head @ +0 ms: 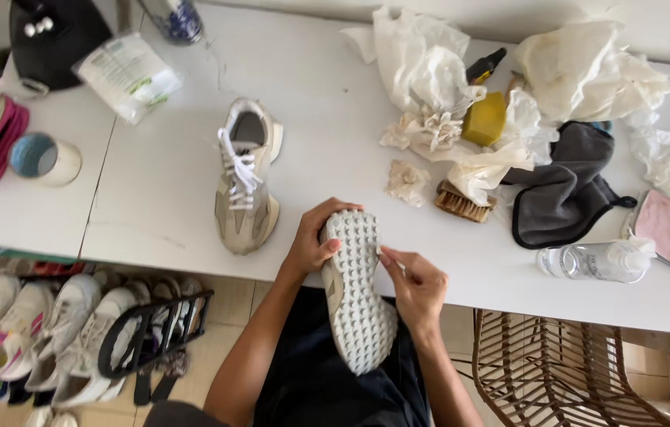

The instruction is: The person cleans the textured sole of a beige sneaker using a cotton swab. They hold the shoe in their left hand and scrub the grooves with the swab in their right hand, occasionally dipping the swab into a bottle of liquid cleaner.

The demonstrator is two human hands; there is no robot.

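I grip the upturned sneaker [357, 296] with my left hand [313, 241] while my right hand [418, 285] pinches something small against its studded sole, best worked stud by stud.

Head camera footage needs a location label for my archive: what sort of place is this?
Probably a home shoe-cleaning spot. A white table carries a scrub brush, crumpled paper and a spray bottle, a shoe rack stands below, and both hands hold a sneaker sole-up.
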